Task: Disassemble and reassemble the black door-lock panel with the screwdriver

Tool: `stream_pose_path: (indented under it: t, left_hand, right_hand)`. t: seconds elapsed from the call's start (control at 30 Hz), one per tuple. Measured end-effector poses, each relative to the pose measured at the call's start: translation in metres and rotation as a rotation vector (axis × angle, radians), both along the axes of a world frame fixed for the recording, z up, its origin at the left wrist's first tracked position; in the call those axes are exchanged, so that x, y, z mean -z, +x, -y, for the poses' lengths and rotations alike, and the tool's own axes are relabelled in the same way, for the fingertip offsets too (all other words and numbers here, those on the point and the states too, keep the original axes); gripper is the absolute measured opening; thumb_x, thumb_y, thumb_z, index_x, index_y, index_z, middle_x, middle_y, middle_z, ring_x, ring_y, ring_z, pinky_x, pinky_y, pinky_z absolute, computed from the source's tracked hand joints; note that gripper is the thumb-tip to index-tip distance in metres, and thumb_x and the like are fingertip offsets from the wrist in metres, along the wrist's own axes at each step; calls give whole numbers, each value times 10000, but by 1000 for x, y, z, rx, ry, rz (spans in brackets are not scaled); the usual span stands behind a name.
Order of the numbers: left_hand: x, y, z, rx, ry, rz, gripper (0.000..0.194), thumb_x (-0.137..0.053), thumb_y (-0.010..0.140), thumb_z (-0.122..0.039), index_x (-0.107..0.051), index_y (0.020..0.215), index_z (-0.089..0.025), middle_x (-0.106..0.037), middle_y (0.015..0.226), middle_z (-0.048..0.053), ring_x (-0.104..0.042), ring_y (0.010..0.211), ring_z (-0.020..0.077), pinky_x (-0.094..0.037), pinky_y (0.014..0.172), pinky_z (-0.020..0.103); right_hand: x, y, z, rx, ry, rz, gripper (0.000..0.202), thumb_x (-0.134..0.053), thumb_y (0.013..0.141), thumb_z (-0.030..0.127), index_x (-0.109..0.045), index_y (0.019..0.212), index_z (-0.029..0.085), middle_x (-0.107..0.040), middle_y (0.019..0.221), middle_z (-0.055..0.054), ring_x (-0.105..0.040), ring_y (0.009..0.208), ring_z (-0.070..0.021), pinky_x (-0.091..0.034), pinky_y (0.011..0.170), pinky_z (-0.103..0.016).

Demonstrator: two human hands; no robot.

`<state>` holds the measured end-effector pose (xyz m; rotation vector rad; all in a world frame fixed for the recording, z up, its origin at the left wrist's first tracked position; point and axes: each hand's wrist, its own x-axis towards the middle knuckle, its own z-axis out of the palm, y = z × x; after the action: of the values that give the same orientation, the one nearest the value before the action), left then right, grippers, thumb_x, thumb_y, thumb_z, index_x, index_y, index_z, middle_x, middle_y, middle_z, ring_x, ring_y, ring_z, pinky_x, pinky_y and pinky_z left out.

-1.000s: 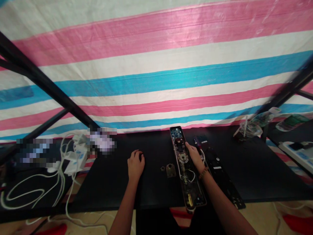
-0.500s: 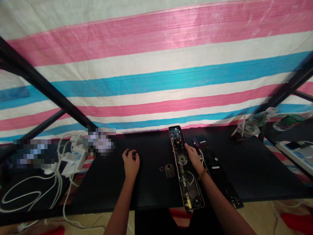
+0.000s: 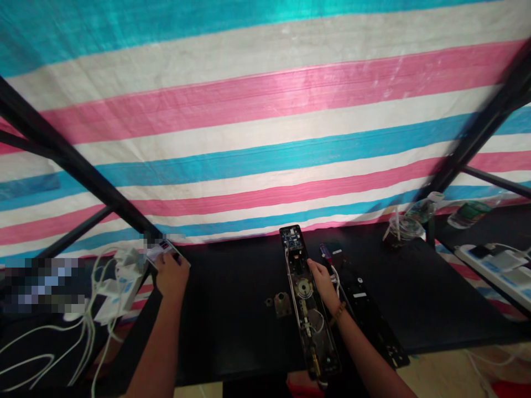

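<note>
My left hand lies over a phone at the table's left edge, its bent fingers on the phone. I cannot tell whether the phone is lifted. My right hand grips the right side of a long, narrow, opened electronic door lock housing. A blue circuit board, a round part, wires and a brass-coloured piece show inside it. Left of the housing lie a small metal plate and a tiny part. On the right is a long black cover plate.
Near the right hand lies a purple-handled tool. A clear plastic cup and a bottle stand at the back right. White cables and boxes crowd the left side. A striped sheet hangs behind the black table.
My left hand has moved left from the bare table onto the phone. My right hand keeps its hold on the lock housing. The view has tilted up slightly.
</note>
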<state>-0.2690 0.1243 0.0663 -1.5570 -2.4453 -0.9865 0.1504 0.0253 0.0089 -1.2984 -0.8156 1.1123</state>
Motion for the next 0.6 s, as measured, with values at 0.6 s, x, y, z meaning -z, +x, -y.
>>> stream_pose_path:
  t: [0.6]
  left_hand:
    - [75,100,93,333,-90,128,310,-444,923,-356,-643,1054,-157,-673,1056,119,-668,861,244,-511,835,394]
  right_hand:
    - [1,2,2,-8,-32,-13,598,-697,641,770,-694,716,176,-660,696,-36,-575,715,-215,-470,664,-318]
